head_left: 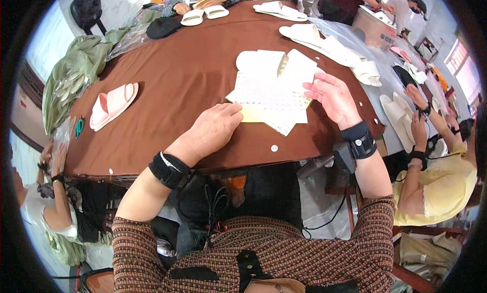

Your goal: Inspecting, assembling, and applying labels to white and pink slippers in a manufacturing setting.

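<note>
A white sheet of small dotted stickers lies flat on the brown tabletop, just in front of the person, with a yellowish backing strip showing along its near left edge. A pair of white slippers lies partly under the sheet's far edge. The sheet is pressed down by the left hand, whose fingers are curled loosely and laid on the yellowish strip; nothing is gripped by them. The right edge of the sheet is touched by the right hand, its fingers spread open and gripping nothing, as far as can be seen.

As a judgement, the work is at an early or middle stage: the sheet looks almost full, and no sticker can be made out on the white slippers beside it. A few loose white dots lie on the near tabletop.

Further out, a pink pair of slippers rests at the left, well apart from the sheet, and more white slippers are laid out at the far right. Other people's hands are busy with pale soles at the right rim.
</note>
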`<action>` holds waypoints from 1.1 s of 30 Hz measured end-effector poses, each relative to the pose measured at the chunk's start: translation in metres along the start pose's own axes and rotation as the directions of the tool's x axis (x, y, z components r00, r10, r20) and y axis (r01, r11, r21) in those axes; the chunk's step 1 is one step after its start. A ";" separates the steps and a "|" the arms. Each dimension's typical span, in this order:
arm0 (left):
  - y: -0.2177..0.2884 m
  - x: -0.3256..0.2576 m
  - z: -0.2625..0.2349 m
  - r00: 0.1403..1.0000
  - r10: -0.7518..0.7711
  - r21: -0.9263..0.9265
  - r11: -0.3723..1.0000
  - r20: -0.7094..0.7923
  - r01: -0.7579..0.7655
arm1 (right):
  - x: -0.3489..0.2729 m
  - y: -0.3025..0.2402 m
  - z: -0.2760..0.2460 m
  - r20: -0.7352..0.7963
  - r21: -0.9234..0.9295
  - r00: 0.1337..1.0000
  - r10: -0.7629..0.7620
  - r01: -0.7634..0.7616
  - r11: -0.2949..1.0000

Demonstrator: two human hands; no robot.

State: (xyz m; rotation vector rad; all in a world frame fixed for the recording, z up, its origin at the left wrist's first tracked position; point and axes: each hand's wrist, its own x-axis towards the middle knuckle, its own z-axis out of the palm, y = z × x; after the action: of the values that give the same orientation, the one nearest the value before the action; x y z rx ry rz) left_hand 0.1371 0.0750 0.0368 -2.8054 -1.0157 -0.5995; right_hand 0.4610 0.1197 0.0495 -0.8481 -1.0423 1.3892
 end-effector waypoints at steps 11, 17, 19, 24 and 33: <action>-0.050 -0.044 -0.053 0.974 -0.214 0.053 0.975 -0.070 0.218 | -0.029 -0.008 0.006 -0.025 -0.286 0.969 -0.247 0.230 0.930; -0.169 -0.132 -0.081 0.863 -0.454 0.520 0.695 -0.220 0.498 | -0.043 -0.016 0.023 0.043 -0.352 0.981 -0.190 0.193 0.916; -0.221 -0.179 -0.091 0.832 -0.495 0.575 0.616 -0.250 0.539 | -0.042 -0.014 0.031 0.087 -0.364 0.979 -0.186 0.205 0.909; -0.231 -0.179 -0.108 0.348 -0.917 -0.166 0.381 -0.197 0.910 | -0.046 -0.012 0.046 0.134 -0.432 0.979 -0.152 0.196 0.880; -0.161 -0.172 -0.117 0.192 -0.971 -0.900 -0.047 0.144 0.434 | -0.059 -0.010 0.072 0.334 -0.480 0.942 -0.013 0.182 0.858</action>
State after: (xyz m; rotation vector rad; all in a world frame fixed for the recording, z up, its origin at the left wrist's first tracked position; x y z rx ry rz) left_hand -0.1236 0.0710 0.0695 -1.5185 -2.6934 -2.4825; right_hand 0.4033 0.0528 0.0794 -0.9420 -1.7336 1.1995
